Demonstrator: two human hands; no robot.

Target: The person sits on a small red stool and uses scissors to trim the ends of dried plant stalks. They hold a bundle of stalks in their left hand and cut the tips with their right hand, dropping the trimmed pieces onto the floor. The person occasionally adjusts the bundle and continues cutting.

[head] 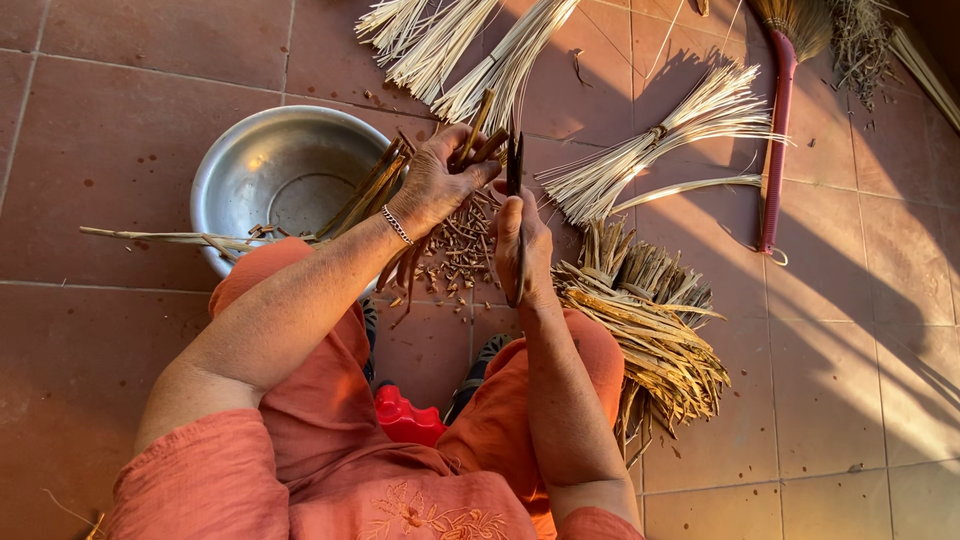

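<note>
Two hands work: my left hand (432,185) is closed around brown leaf stalks (385,195) beside the metal bowl (275,170), my right hand (520,245) grips a knife (514,165); next needs careful stripping

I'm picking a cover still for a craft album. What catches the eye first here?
The two hands at centre: the left hand grips a bundle of brown sticks, the right hand holds a dark blade upright. Behind them sits a shiny metal bowl, and pale straw bundles fan across the red tiled floor.
</note>
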